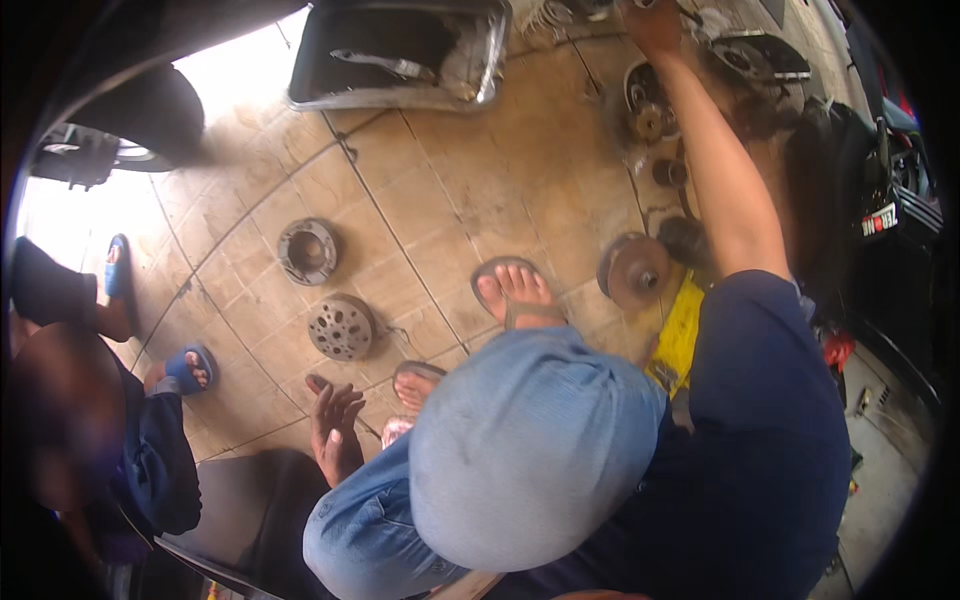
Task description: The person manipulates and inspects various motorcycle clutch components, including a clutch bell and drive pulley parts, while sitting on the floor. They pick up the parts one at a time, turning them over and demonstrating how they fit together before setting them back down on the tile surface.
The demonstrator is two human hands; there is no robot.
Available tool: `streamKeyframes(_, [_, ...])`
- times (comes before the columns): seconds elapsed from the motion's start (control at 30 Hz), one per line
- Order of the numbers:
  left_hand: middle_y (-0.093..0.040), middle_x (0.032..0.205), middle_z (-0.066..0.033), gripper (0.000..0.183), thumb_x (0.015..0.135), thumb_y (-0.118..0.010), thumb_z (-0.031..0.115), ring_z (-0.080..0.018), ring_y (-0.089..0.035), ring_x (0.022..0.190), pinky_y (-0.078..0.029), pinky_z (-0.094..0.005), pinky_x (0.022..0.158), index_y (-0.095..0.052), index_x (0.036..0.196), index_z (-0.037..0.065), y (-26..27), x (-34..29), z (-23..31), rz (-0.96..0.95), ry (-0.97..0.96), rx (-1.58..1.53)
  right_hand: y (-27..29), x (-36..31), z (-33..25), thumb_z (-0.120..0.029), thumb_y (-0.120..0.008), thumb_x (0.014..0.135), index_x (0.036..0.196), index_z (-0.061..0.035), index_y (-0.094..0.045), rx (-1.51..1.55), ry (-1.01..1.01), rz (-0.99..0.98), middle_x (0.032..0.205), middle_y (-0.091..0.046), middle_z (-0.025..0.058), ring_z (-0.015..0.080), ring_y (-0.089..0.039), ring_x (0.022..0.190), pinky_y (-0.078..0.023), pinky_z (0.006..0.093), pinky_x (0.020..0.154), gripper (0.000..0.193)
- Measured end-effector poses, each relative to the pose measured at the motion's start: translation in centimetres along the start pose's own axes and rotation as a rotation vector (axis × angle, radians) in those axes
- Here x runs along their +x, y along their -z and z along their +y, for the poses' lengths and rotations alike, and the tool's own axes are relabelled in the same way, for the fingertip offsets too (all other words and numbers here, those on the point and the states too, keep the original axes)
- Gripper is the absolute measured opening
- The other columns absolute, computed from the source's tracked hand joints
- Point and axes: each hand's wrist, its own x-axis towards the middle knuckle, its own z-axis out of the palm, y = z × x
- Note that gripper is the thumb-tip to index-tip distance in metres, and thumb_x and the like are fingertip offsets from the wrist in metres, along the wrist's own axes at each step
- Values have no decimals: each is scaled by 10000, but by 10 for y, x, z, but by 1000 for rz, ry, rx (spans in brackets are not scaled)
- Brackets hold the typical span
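Observation:
My left hand point(335, 432) hangs beside my left knee with its fingers loosely apart and nothing in it. Nearest to it on the floor is a round metal drum with holes in its face point(342, 327). A ring-shaped metal part resembling a clutch shoe plate point(308, 251) lies just beyond. My right arm stretches far forward, and my right hand point(655, 28) is at the top edge among metal machine parts. Its fingers look curled at a small pale thing, mostly cut off by the picture's edge. A rusty round disc like a pulley point(633, 271) lies below that forearm.
A metal tray point(300, 98) holding dark liquid and a paintbrush point(385, 64) stands at the far middle. Engine casings point(755, 58) lie far right, a yellow packet point(680, 330) by my right knee. Another person point(160, 450) sits at left. Black vehicle parts point(860, 300) line the right.

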Motion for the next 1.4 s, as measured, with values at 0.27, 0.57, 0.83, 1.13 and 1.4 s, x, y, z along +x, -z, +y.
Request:
streamKeyframes(0.27, [-513, 1451, -242, 854, 900, -711, 448, -346, -555, 1297, -427, -475, 1105, -381, 1542, -8, 8, 4, -2, -40, 94, 76, 143, -268, -139, -484, -840, 751, 1590, -165, -332, -531, -47, -1055, 1529, -425, 290, 513, -506, 1304, -423, 586, 1083, 1031])
streamKeyframes(0.57, [-580, 1386, -222, 731, 903, -688, 350, -315, -581, 1266, -433, -451, 1098, -464, 1471, -52, -10, 20, 17, -173, 65, 203, 180, -328, -115, -474, -923, 575, 1649, -216, -196, -640, -7, -1108, 1531, -379, 301, 530, -438, 1341, -365, 579, 1100, 1322])
streamKeyframes(0.83, [-622, 1352, -165, 567, 929, -673, 99, -265, -619, 1227, -474, -410, 1063, -493, 1452, -27, -57, 60, 6, -449, -18, 123, 139, -234, -209, -445, -915, 531, 1649, -123, -166, -134, 287, -965, 1444, -490, 269, 445, -510, 1306, -408, 538, 993, 1384])
streamKeyframes(1.13, [-320, 1620, -202, 1047, 869, -738, 523, -352, -417, 1464, -377, -479, 1194, -180, 1630, 70, -88, 97, 53, -403, -187, -787, 112, -172, -453, -412, -934, 521, 1634, -60, -173, 333, 994, -1075, 1337, -587, 249, 425, -567, 1237, -380, 509, 1053, 1394])
streamKeyframes(1.4, [-436, 1505, -175, 1073, 830, -770, 457, -317, -498, 1383, -456, -452, 1137, -140, 1620, 96, -51, 83, 42, -440, -286, -809, 99, -188, -512, -335, -969, 551, 1658, -105, -12, 503, 1226, -1359, 1553, -422, 258, 416, -474, 1384, -312, 505, 1189, 1481])
